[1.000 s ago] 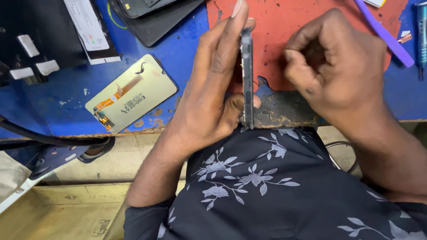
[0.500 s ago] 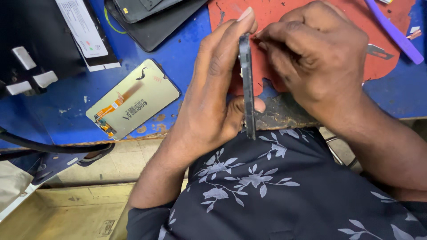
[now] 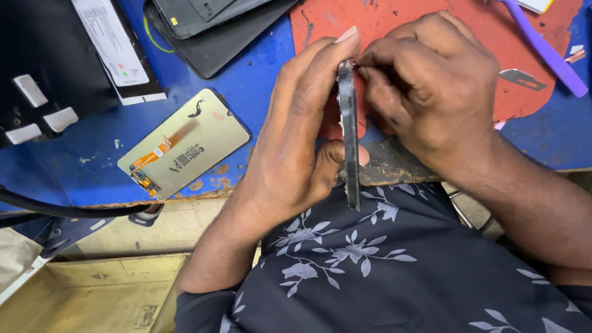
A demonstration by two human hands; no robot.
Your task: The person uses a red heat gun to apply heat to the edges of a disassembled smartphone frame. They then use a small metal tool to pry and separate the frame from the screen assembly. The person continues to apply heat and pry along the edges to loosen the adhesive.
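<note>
While the left hand point(image 3: 296, 142) grips the phone frame point(image 3: 349, 132) edge-on, the right hand point(image 3: 431, 86) pinches its far end; a slip could drop it off the desk point(image 3: 246, 80).

We see a blue workbench point(image 3: 246, 80), paint worn and chipped along the near edge. On it: a red mat point(image 3: 394, 18) at top centre, scuffed and torn at its lower edge; a gold-backed display panel point(image 3: 185, 143) with an orange flex cable, lying flat left of centre; a dark phone case point(image 3: 216, 43) at the top with a grey part on it; a white-labelled black strip point(image 3: 117, 49) at top left; a purple pry tool point(image 3: 542, 52) across the mat's right side; a small metal blade point(image 3: 521, 78) just below it
</note>
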